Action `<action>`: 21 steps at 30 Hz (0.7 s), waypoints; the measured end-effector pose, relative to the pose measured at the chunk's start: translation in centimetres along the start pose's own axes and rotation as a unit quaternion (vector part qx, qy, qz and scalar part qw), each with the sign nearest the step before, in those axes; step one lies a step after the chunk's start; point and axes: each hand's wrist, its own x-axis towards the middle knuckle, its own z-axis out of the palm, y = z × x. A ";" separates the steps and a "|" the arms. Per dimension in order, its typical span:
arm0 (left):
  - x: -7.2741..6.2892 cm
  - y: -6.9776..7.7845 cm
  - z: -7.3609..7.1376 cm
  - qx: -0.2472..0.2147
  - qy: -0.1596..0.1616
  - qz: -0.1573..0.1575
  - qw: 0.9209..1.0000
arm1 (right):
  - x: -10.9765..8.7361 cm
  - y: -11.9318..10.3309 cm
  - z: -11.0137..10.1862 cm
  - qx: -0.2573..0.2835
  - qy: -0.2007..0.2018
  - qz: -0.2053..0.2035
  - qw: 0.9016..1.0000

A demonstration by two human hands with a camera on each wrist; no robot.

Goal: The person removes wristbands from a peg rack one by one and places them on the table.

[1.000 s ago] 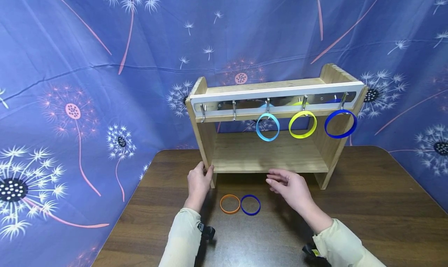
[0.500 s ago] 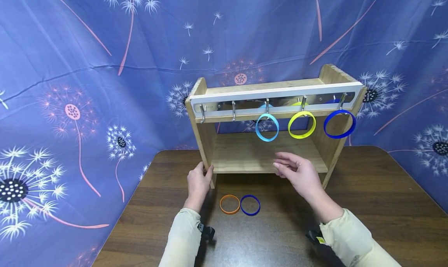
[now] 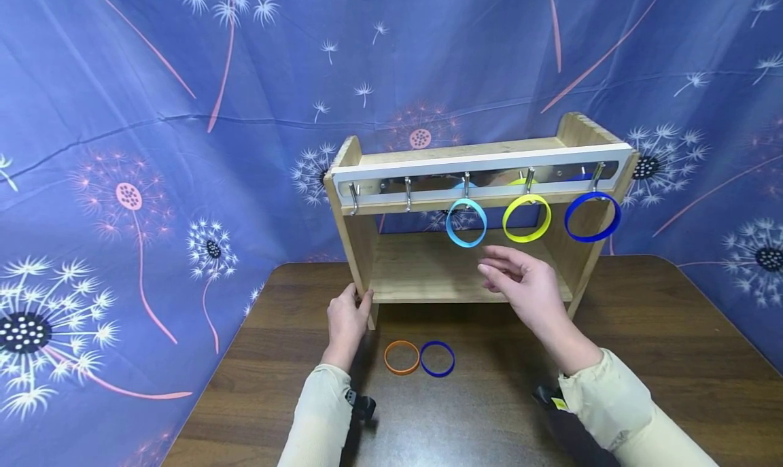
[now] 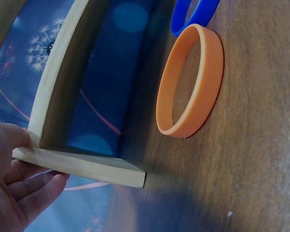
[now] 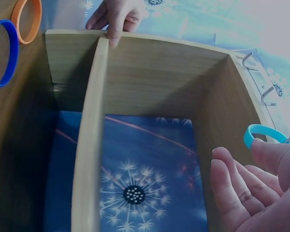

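My left hand [image 3: 347, 319] grips the left side panel of a small wooden shelf [image 3: 471, 270], thumb inside and fingers behind, as the left wrist view shows [image 4: 19, 179]. In front of the shelf, my right hand [image 3: 526, 283] hovers with loosely bent fingers and nothing in them, just below the hanging wristbands. A light blue wristband [image 3: 449, 230], a yellow wristband [image 3: 546, 230] and a dark blue wristband [image 3: 616, 223] hang from hooks on the shelf's front rail. On the table lie an orange wristband [image 4: 211, 82] and another blue wristband [image 3: 453, 359], side by side.
Two bare hooks, the outer left hook [image 3: 354, 198] and its neighbour [image 3: 408, 195], stick out of the white rail [image 3: 428, 168]. The brown table [image 3: 275, 385] carries the shelf. A blue dandelion-print cloth [image 3: 275, 79] hangs behind.
My right hand has risen from the shelf's lower front edge and moved slightly right, toward the hanging wristbands. The left hand and all the wristbands have stayed in place.
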 end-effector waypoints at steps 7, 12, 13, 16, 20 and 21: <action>0.0 0.0 -0.1 0.000 0.000 0.001 1.000 | 0.6 -0.9 0.1 0.023 0.007 -0.004 1.000; 0.0 0.0 -0.1 -0.003 0.000 0.000 1.000 | 1.0 -1.5 0.2 0.031 0.012 -0.004 0.999; 0.0 0.0 -0.1 -0.004 -0.002 -0.002 1.000 | 1.0 -1.5 0.2 0.034 0.014 -0.004 0.999; 0.0 0.0 -0.1 -0.004 -0.005 -0.004 1.000 | 1.2 -1.7 0.2 0.037 0.018 -0.006 0.999; 0.0 0.0 -0.1 -0.004 -0.005 -0.001 1.000 | 1.5 -1.9 0.3 0.047 0.024 -0.008 0.999; 0.0 0.0 -0.1 -0.004 -0.004 0.000 1.000 | 1.5 -1.9 0.3 0.051 0.026 -0.010 0.998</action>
